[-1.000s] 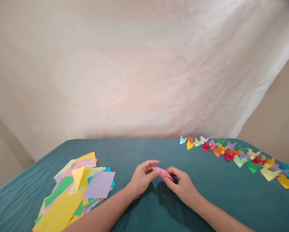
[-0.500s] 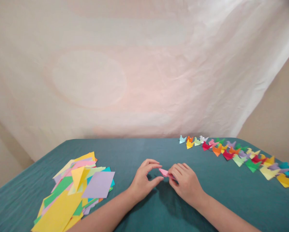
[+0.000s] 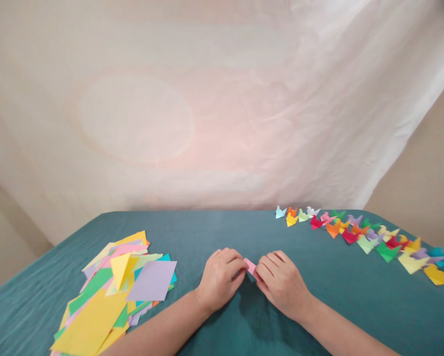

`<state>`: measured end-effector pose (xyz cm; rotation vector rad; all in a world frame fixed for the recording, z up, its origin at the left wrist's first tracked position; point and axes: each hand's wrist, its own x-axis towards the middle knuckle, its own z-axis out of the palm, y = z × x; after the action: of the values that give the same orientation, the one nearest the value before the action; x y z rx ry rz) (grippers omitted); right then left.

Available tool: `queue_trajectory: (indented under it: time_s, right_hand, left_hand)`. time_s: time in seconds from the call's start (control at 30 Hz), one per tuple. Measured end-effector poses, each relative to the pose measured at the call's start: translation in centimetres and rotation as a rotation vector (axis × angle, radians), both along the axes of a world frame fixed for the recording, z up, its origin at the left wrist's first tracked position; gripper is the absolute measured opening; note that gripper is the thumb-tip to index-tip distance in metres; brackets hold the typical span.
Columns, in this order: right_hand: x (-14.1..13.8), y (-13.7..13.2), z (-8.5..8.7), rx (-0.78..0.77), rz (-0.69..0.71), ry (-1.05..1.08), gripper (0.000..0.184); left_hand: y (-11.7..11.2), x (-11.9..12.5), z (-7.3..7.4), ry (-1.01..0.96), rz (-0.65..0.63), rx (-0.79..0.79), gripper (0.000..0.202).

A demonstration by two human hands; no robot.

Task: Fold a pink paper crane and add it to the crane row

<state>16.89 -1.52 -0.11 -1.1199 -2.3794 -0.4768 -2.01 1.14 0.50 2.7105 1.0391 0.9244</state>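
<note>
Both left hand (image 3: 221, 278) and right hand (image 3: 283, 284) arch palm-down, fingers (image 3: 237, 266) pinching pink paper (image 3: 250, 268).

- Paper (image 3: 250, 268): plain pink
- Cloth (image 3: 192, 242): dark teal, unpatterned
- Sheets (image 3: 90, 321): yellow, green, pink, lilac, blue, pale green and cream, with a little orange; each appears to be a single colour
- Square (image 3: 152, 281): plain lilac
- Birds (image 3: 388, 252): pale blue, orange, yellow, pale green, white, red, pink, green, lilac, cream and blue
- Backdrop (image 3: 229, 113): off-white with faint pink patches and a pinkish outline around a pale oval
- Wall (image 3: 425, 163): plain beige-brown
</note>
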Motion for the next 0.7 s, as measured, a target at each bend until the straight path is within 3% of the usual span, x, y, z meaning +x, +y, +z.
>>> queue_trajectory:
  time_s: [0.4,0.7]
  right_hand:
    - [0.1,0.3,-0.4,-0.009,0.04,-0.079,0.024]
    - [0.5,0.4,-0.9,-0.252,0.063,0.14,0.012]
  left_hand:
    - [0.2,0.1,0.1,0.113,-0.023,-0.063,0.005]
    - [0.5,0.0,-0.3,0.142,-0.07,-0.149,0.006]
